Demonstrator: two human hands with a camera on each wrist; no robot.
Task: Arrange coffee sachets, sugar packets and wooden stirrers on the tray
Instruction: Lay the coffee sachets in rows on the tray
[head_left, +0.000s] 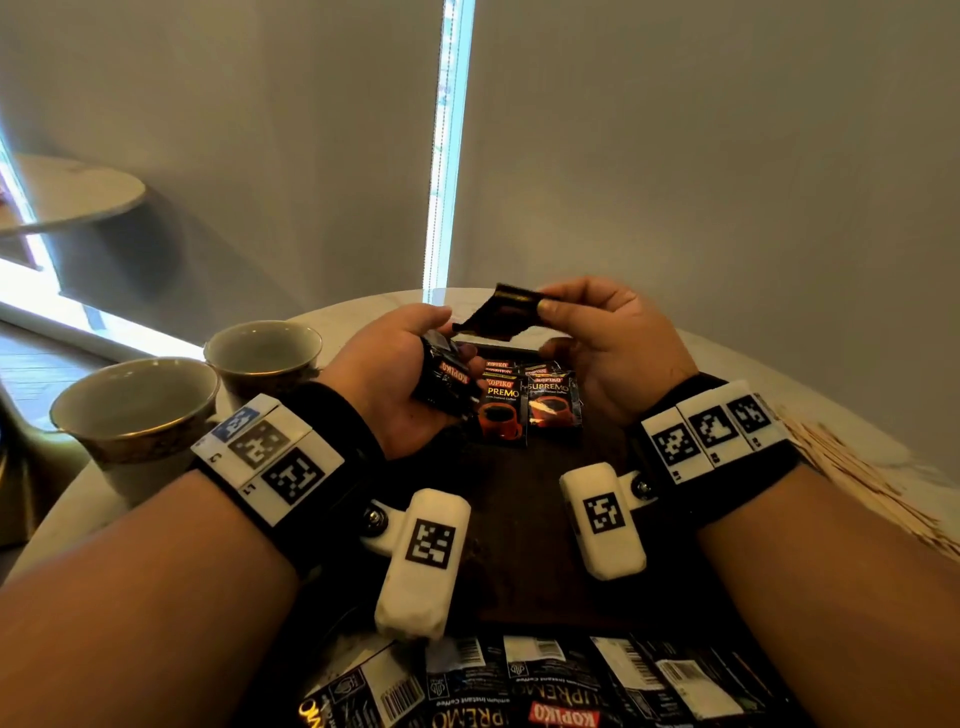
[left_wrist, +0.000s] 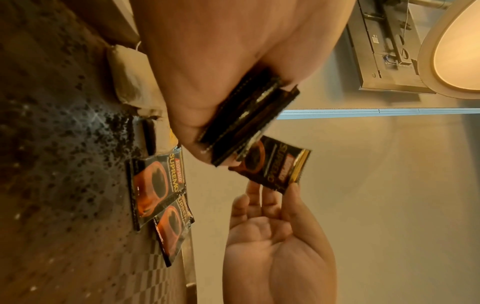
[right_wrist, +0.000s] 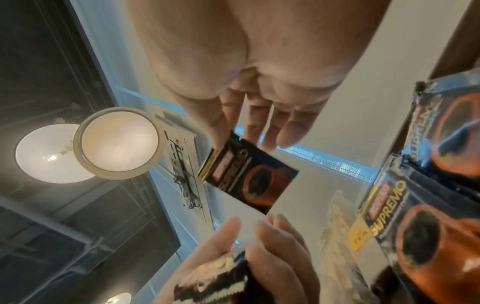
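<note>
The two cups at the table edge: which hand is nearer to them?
Left. The left hand, gripping a stack of sachets, is just beside the cups. The right hand pinches a single sachet farther away, across the tray.

Two cups (head_left: 156, 410) crowd the desk's left edge, stirrers (head_left: 852, 478) its right; bare tray (head_left: 524, 519) lies between sachets (head_left: 530, 410) and near-edge packets (head_left: 519, 686)

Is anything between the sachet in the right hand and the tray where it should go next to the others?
Nothing visible blocks it. The right hand pinches a single coffee sachet in the air above the dark tray. Below it lie laid-out sachets. The left hand, gripping a stack of sachets, sits just left of that path.
</note>
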